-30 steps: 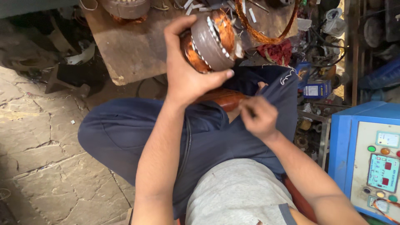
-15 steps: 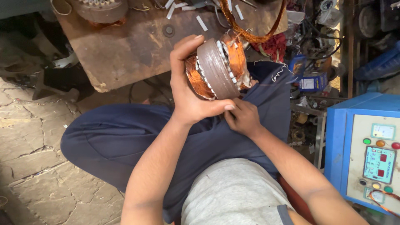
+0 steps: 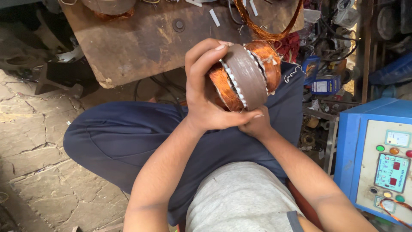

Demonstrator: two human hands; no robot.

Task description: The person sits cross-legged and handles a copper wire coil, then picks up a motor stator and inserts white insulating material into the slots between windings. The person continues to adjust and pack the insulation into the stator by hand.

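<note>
Close in, seated person, dark blue trousers (image 3: pixel 128 141), grey shirt (image 3: pixel 240 197), knees out over a cracked stone floor (image 3: pixel 30 141). Left hand (image 3: pixel 204 92) wraps a motor stator (image 3: pixel 244 77): a grey-brown ring of steel with copper windings bulging from both ends and white slot paper showing along the edge. Fingers curl over the top, thumb runs along the underside; a full, firm grasp. Stator held above the lap, tilted, just short of the bench edge.

Right hand (image 3: pixel 257 124) sits tucked beneath the stator, touching the left thumb. Mostly hidden; cannot tell whether its fingers pinch a wire or simply prop the piece.

Risk, as I judge it: the weight hangs largely on one hand, and a slip would drop it onto the thigh or the stone, denting the coils. Thin white lead ends (image 3: pixel 292 73) trail from the right side and could snag on cloth.

Beyond, a worn wooden bench (image 3: pixel 137 43) with a bolt head, scattered white strips, a loose hank of copper wire (image 3: pixel 266 25), and another wound stator (image 3: pixel 109 6) at the far edge. Right of the person, a blue control box (image 3: pixel 365 141) with coloured buttons and small displays crowds the elbow. Behind it, a small blue carton (image 3: pixel 326 85) and tangled clutter of parts.
</note>
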